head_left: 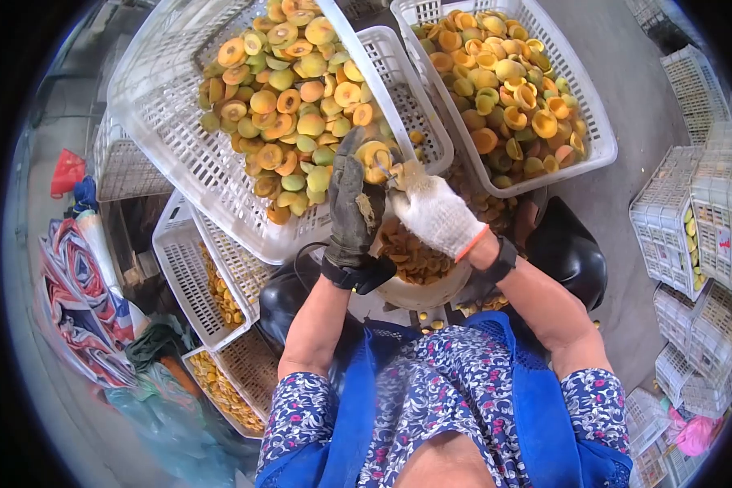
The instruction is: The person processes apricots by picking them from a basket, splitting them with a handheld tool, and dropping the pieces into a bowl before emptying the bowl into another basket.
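Observation:
My left hand (351,207), in a dark, soiled glove, holds a yellow peach half (373,159) with its cut face toward my right hand. Wearing a white knit glove, my right hand (437,213) is closed around a small pitting tool, whose metal tip (388,173) meets the fruit; its handle is mostly hidden. Behind my left hand, a tilted white crate (159,126) holds many peach halves (289,106), several with pits showing. Below both hands sits a pale bucket (419,293) with brown-orange pits and scraps (415,250).
At the upper right, another white crate (598,159) holds hollowed peach halves (504,81). Crates with yellow pieces (220,394) stand at the lower left, near striped sacks (85,301). Stacked crates (667,211) line the right side. My black-covered knees flank the bucket.

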The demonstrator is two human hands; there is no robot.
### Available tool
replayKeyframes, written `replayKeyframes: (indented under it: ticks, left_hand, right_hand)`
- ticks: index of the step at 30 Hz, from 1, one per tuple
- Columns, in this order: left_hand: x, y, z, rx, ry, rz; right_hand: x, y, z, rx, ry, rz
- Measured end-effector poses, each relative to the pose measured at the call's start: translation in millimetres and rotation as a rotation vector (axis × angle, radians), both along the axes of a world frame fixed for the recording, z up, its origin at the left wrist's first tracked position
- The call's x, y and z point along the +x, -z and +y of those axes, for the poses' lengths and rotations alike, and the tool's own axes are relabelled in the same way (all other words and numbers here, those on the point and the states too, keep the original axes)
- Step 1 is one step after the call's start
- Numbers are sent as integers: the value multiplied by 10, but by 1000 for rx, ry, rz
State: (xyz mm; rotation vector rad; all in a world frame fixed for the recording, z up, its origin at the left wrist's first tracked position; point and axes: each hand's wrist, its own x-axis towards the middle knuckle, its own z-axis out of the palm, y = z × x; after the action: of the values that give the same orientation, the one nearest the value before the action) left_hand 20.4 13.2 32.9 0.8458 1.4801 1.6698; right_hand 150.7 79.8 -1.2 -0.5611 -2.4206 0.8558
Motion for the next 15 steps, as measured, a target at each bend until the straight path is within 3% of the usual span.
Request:
replayKeyframes:
  ticks: [2, 6, 10, 13, 15]
  left_hand:
    - [-14, -56, 5, -36, -7, -179]
    - [-48, -45, -26, -56, 0, -312]
    - [33, -91, -17, -11, 15, -243]
    - [46, 50, -14, -1, -36, -482]
    - [78, 80, -33, -30, -29, -214]
  right_hand:
    - [63, -42, 12, 403, 59, -69]
    - [76, -107, 37, 394, 64, -2]
    - [81, -79, 36, 390, 15, -111]
    - [124, -75, 40, 484, -37, -124]
    - [167, -41, 44, 526, -124, -111]
